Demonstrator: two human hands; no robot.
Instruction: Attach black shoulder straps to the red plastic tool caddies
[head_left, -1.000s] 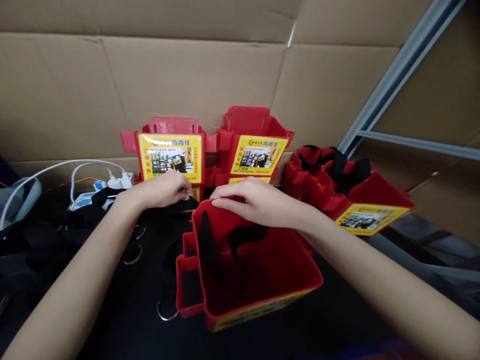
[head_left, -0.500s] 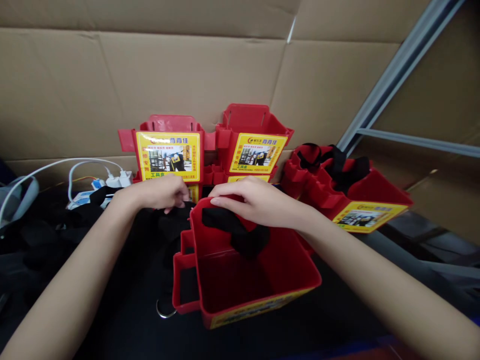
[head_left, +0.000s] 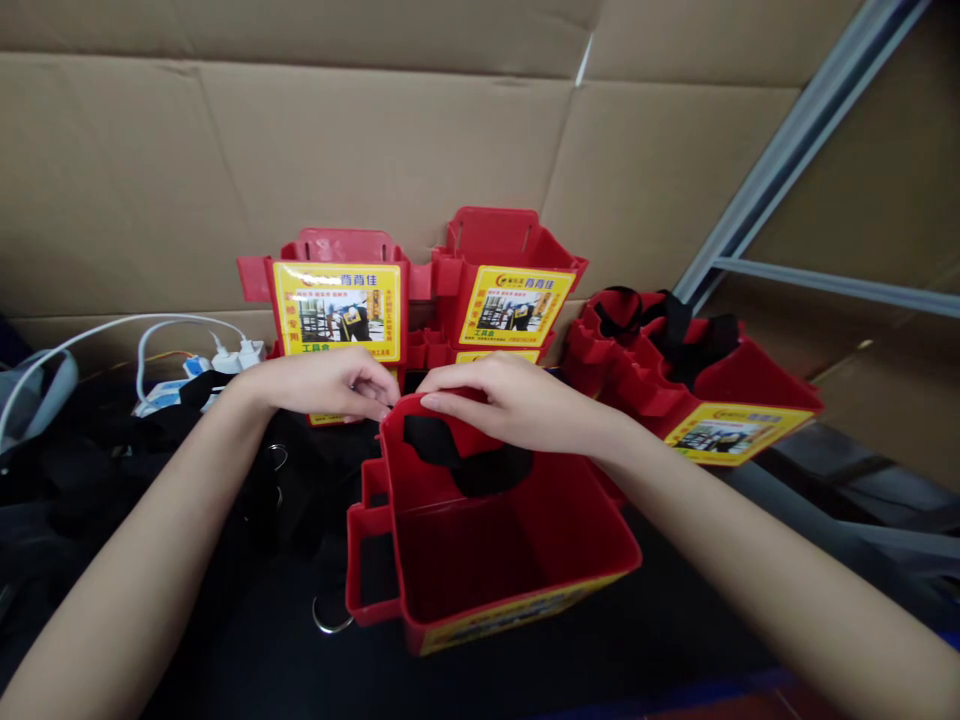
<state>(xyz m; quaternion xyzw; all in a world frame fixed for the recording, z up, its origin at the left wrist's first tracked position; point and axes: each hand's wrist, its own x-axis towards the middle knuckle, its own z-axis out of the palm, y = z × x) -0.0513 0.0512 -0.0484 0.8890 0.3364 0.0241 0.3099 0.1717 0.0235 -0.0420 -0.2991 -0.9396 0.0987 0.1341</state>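
A red plastic tool box (head_left: 517,585) with a yellow label on its front stands before me, its opening facing up. My right hand (head_left: 502,400) is closed over the top of its back wall, thumb inside. A black webbing strap (head_left: 491,472) runs through the back wall and hangs in a loop inside the box. At the back wall's left corner, my left hand (head_left: 341,385) is pinched, apparently on the strap behind the wall; its fingertips partly hide this. Beside the box's left side pocket lies a metal D-ring (head_left: 331,615) on dark webbing.
Red boxes with yellow labels (head_left: 337,312) are stacked at the back against a cardboard wall (head_left: 375,150). More red boxes with black straps (head_left: 739,375) stand at right, near a grey metal frame (head_left: 787,160). White chargers (head_left: 238,357) and black webbing (head_left: 82,480) lie at left.
My left hand has moved slightly right to the box's back corner, and its fingers have turned. The strap loop inside the box hangs a little higher. My right hand and the box have barely moved.
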